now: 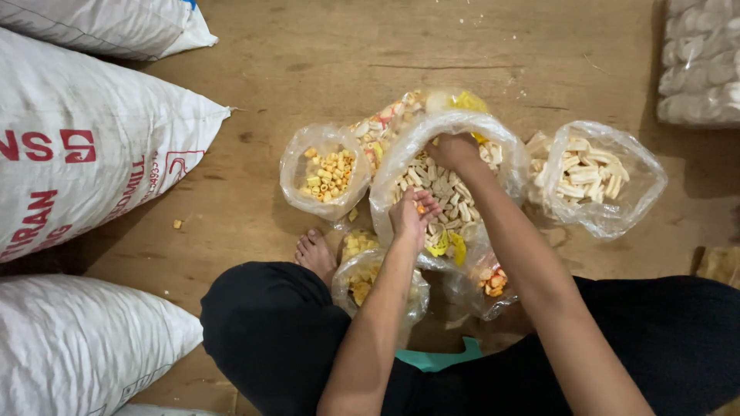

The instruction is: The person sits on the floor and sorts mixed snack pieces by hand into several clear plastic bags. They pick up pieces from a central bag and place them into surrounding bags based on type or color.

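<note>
A clear plastic bag [443, 189] sits on the floor [308, 54] just in front of the seated person's knees, its mouth open upward, its long axis running away from the person. The floor is bare brown wood, with white woven sacks [77, 146] on the left. The bag holds pale, short, stick-shaped crackers. The left hand [412, 216] is inside the bag, fingers curled loosely over the crackers. The right hand [455, 150] grips the far rim, closed on the plastic. Smaller bags of yellow snacks [327, 173] and pale sticks [593, 177] stand close beside it
</note>
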